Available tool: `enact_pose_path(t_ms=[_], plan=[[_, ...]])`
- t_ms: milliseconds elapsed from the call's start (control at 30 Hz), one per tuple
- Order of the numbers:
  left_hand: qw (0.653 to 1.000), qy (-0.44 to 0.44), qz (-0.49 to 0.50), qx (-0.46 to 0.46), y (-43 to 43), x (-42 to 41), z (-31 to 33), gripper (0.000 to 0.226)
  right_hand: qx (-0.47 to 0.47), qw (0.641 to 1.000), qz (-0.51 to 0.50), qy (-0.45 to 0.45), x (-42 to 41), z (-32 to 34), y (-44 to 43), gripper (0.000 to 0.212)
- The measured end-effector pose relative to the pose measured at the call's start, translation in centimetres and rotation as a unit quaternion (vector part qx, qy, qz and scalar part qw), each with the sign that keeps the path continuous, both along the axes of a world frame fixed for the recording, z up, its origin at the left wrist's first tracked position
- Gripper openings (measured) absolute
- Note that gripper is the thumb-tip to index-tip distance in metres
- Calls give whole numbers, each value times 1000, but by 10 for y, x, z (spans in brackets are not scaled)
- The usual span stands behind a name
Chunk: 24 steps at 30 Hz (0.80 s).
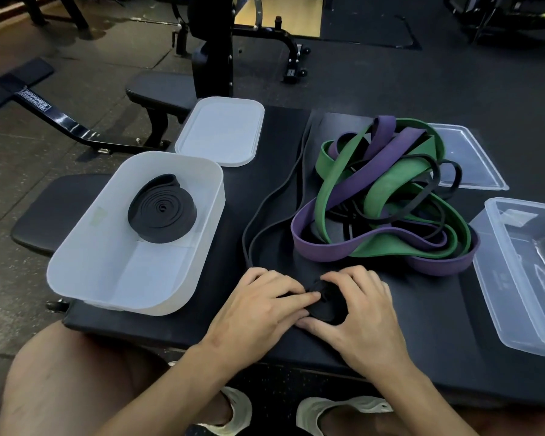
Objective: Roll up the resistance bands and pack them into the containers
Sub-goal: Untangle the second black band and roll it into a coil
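My left hand (258,305) and my right hand (356,306) meet near the front of the black bench pad, both curled round a small rolled part of a thin black band (326,305). The loose rest of that band (276,196) trails away across the pad. A rolled black band (162,212) lies inside the white container (85,253) on the left. A tangle of green bands (387,180), purple bands (324,251) and thin black ones sits behind my right hand. An empty clear container (497,278) stands at the right edge.
A white lid (221,130) lies behind the white container and a clear lid (472,162) behind the tangle. The bench pad (422,309) ends just in front of my hands, above my knees and shoes. Gym machine frames stand on the dark floor beyond.
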<state>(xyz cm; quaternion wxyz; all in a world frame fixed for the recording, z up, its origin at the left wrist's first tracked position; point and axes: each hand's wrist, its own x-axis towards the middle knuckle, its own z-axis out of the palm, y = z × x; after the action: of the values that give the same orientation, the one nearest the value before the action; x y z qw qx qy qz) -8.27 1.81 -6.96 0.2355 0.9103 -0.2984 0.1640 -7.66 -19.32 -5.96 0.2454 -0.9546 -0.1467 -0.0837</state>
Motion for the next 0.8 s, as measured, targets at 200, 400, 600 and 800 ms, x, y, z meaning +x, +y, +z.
enact_pose_path(t_ms=[200, 400, 600, 800], plan=[[999, 36, 13, -6, 6, 2, -3, 41, 32, 999, 40, 0, 3, 2, -6, 56], [999, 39, 13, -7, 7, 1, -3, 36, 35, 994, 97, 44, 0, 7, -7, 77], [999, 8, 27, -18, 4, 1, -5, 30, 53, 992, 105, 46, -2, 10, -5, 77], [999, 7, 40, -31, 3, 2, -6, 28, -2, 999, -43, -21, -2, -1, 2, 77]])
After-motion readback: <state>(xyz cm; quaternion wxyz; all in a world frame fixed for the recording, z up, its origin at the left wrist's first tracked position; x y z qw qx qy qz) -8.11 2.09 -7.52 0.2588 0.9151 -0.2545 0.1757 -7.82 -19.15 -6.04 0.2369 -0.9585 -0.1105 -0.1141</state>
